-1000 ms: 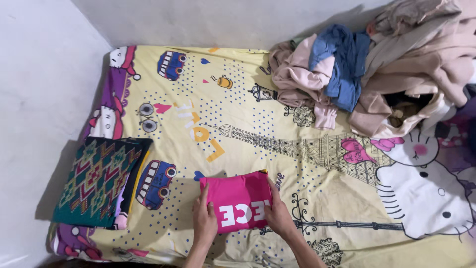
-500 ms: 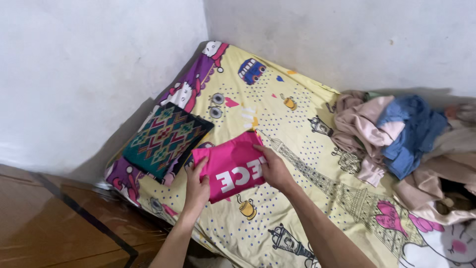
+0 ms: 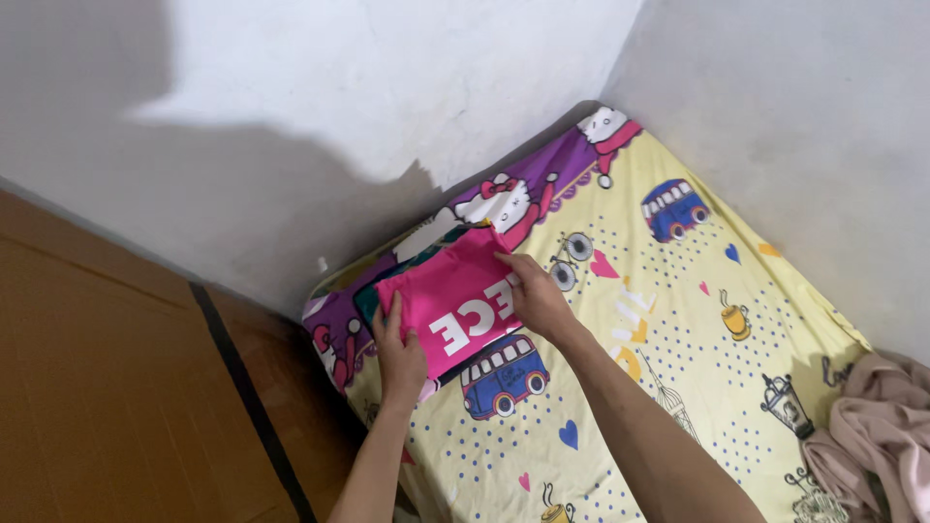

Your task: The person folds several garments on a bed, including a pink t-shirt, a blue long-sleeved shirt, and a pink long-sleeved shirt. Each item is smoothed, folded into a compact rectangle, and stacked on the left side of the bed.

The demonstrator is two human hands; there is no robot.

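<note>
Holding the folded pink garment (image 3: 453,312) by its ends, the left hand (image 3: 400,356) and right hand (image 3: 535,298) each pinch an edge as it settles onto a dark folded piece (image 3: 366,298) at the bed's (image 3: 697,329) corner. Folding looks finished, only letting go remains; beige clothes (image 3: 886,436) lie well apart, nothing blocks.

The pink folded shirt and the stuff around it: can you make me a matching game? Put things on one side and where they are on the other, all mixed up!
Things:
1. pink folded shirt
2. beige clothes
3. blue bus picture
4. wooden floor

Places:
A. at the right edge of the bed
B. printed on the yellow sheet, just below the shirt
C. left of the bed
D. between the left hand and the right hand, near the bed's corner

Pairs: 1-D, 2-A, 3-B, 4-C
</note>
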